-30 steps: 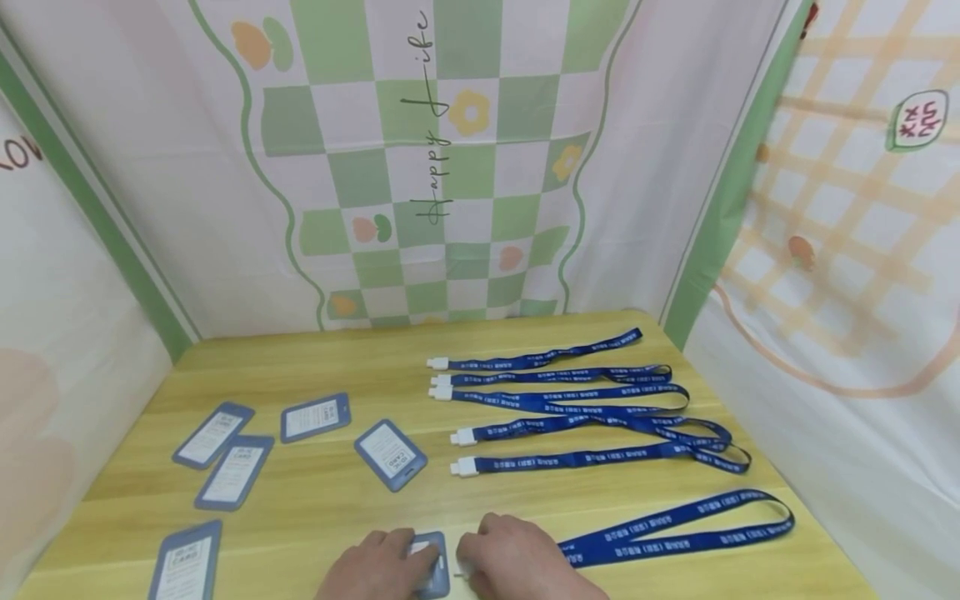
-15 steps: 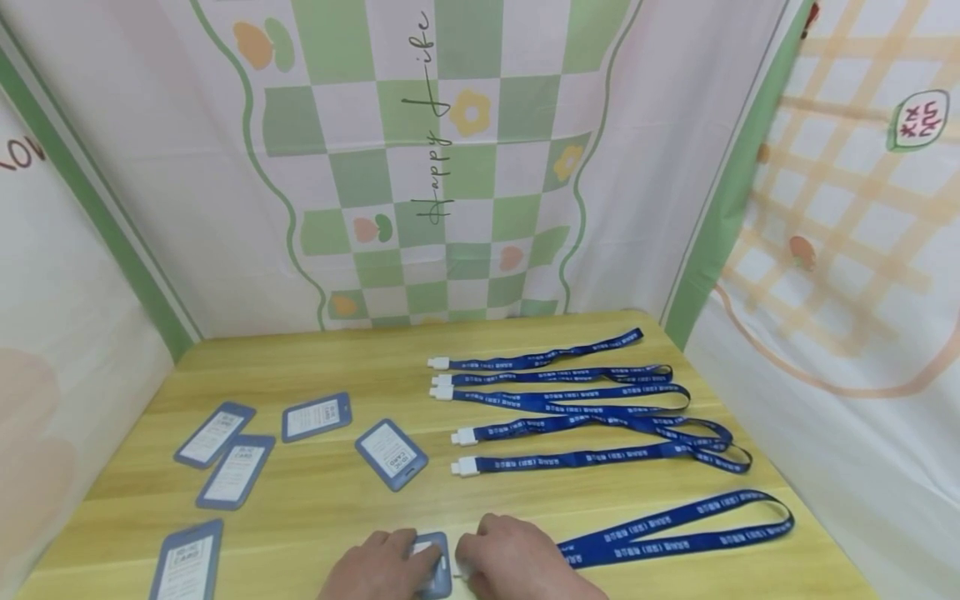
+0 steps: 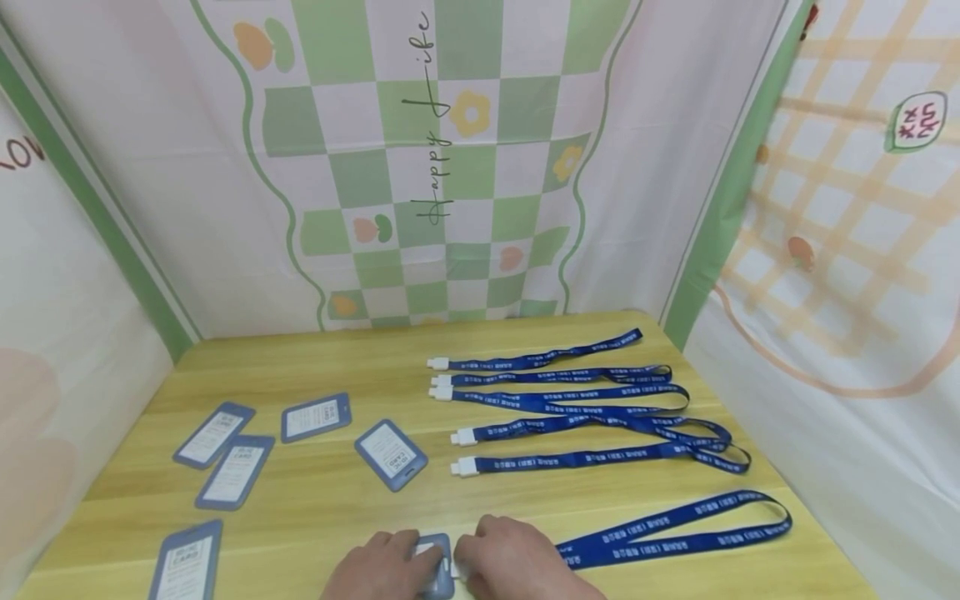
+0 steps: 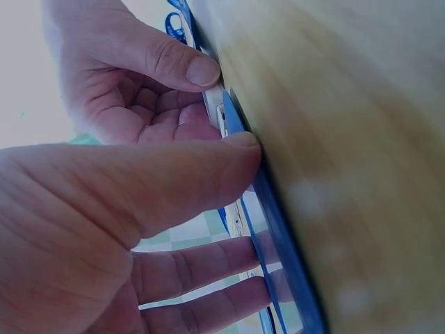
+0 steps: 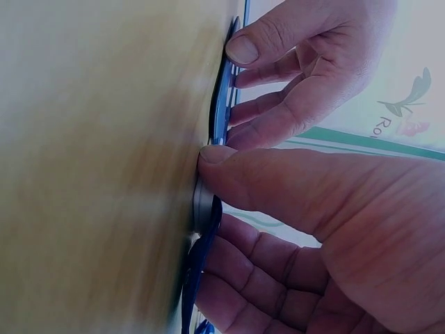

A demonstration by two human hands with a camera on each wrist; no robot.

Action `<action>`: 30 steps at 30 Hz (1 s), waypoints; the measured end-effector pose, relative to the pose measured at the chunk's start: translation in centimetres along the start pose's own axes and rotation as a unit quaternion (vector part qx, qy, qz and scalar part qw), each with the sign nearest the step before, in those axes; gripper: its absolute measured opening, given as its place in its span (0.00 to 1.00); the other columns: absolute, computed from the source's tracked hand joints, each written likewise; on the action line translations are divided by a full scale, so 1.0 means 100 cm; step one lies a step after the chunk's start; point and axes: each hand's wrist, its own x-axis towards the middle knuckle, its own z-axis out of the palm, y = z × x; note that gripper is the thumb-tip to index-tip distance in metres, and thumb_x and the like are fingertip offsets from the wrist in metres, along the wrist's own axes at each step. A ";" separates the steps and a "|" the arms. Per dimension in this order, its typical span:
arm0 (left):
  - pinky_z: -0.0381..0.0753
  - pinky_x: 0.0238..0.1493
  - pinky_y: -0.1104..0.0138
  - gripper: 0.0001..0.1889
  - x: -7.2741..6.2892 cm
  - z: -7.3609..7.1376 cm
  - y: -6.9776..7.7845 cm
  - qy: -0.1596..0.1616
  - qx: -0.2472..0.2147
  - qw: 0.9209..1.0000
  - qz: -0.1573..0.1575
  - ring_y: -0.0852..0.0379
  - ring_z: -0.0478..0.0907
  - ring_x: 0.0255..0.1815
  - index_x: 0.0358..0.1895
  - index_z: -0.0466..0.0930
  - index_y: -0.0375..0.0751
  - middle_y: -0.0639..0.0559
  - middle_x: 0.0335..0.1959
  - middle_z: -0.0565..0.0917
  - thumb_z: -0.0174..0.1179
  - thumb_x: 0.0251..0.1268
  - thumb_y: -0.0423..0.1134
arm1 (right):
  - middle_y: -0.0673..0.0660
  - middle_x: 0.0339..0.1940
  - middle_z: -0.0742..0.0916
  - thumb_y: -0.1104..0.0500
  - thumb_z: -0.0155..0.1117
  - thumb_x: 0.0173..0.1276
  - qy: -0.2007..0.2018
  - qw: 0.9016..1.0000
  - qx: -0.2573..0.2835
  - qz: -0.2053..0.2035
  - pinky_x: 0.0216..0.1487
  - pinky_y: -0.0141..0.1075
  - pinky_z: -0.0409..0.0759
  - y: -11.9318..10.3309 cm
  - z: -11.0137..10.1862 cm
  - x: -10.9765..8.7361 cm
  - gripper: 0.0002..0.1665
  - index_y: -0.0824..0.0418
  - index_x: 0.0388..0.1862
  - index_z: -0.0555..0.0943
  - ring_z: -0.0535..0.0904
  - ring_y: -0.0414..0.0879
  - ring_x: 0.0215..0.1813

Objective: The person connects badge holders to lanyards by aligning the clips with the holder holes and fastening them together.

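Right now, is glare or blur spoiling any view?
Head view: evenly lit, but fine print on the ID cards is illegible; left wrist: tabletop blurred with pale glare patches, upper-left background washed out; right wrist: tabletop blurred too.

Green-checked white cloth (image 3: 470,171) hangs behind a yellowish wood-grain table (image 3: 315,362).

Left hand (image 3: 386,567) pinches just beside the right hand (image 3: 517,560), whose fingers (image 5: 240,268) seem curled.
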 end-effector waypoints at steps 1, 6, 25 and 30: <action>0.86 0.56 0.48 0.43 0.000 0.000 0.000 0.001 0.000 1.000 0.000 0.48 0.81 0.57 0.63 0.82 0.66 0.52 0.59 0.84 0.59 0.48 0.85 | 0.37 0.28 0.77 0.50 0.71 0.71 0.000 1.000 -0.001 0.000 0.32 0.28 0.74 0.000 0.000 0.000 0.10 0.38 0.49 0.88 0.73 0.34 0.30; 0.86 0.56 0.48 0.43 0.000 0.002 0.000 0.001 0.001 1.000 0.001 0.48 0.81 0.58 0.64 0.82 0.66 0.52 0.60 0.84 0.59 0.48 0.85 | 0.37 0.29 0.78 0.50 0.71 0.71 -0.003 1.000 0.000 0.001 0.32 0.28 0.74 0.000 0.000 0.000 0.10 0.38 0.49 0.87 0.72 0.34 0.31; 0.86 0.57 0.49 0.43 -0.004 -0.003 0.002 0.021 0.010 1.000 0.012 0.47 0.82 0.59 0.65 0.82 0.59 0.50 0.60 0.84 0.59 0.52 0.83 | 0.38 0.29 0.78 0.52 0.73 0.68 0.003 1.000 0.018 0.004 0.33 0.28 0.76 0.003 -0.001 0.000 0.08 0.44 0.45 0.86 0.73 0.32 0.31; 0.87 0.55 0.49 0.45 -0.005 -0.003 0.003 0.042 0.014 0.999 0.015 0.47 0.83 0.58 0.64 0.82 0.55 0.49 0.59 0.85 0.58 0.52 0.83 | 0.38 0.29 0.78 0.53 0.73 0.67 0.012 1.000 0.012 0.003 0.32 0.28 0.76 0.003 0.000 0.000 0.07 0.45 0.44 0.86 0.72 0.33 0.31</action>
